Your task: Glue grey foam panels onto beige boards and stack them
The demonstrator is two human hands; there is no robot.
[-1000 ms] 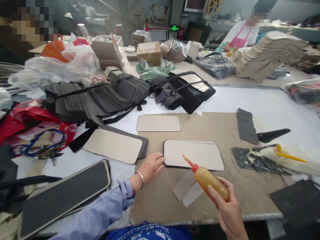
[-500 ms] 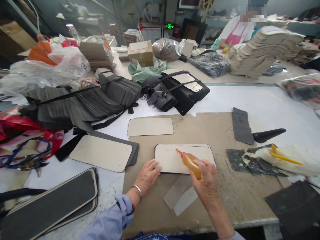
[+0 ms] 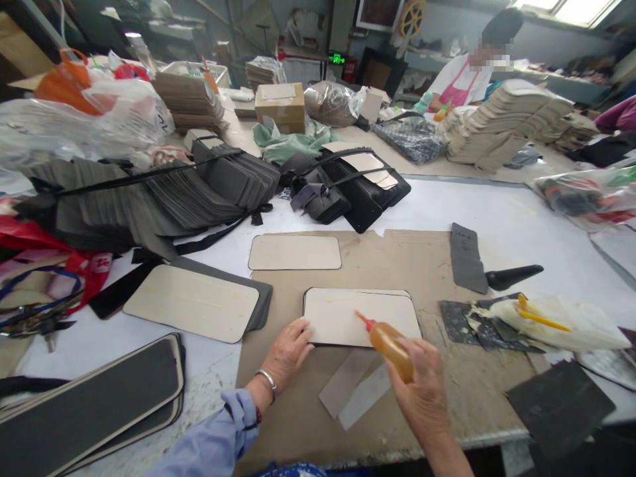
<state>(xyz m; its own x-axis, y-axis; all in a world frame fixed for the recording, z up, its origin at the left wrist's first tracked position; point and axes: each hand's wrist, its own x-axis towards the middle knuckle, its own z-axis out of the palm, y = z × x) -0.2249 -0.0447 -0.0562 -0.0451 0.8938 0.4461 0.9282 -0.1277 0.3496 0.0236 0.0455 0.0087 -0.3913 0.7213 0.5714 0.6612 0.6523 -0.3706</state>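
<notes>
My right hand (image 3: 420,381) is wrapped round a squeeze bottle (image 3: 390,344) of amber liquid, tilted so its red nozzle points at a cream rectangular panel (image 3: 342,318) with rounded corners. The nozzle tip is over the panel; whether it touches I cannot tell. A small yellowish spot marks the panel's left part. My left hand (image 3: 285,354) rests its outstretched fingers on the panel's left front edge. Behind lies another cream panel (image 3: 295,253). A larger cream panel (image 3: 193,301) lies to the left on dark grey pieces. Two pale strips (image 3: 350,384) lie between my hands.
Brown cardboard (image 3: 412,255) covers the work area. Black-edged long panels (image 3: 99,404) are stacked front left, and bundled grey pieces (image 3: 149,199) behind. At right are a black-handled tool (image 3: 514,276) and a white bag with a yellow stick (image 3: 544,315). A co-worker (image 3: 460,79) is across the table.
The bottle in my right hand has moved slightly right and toward me, across the panel. My left hand stays at the panel's edge. The camera view has shifted a little.
</notes>
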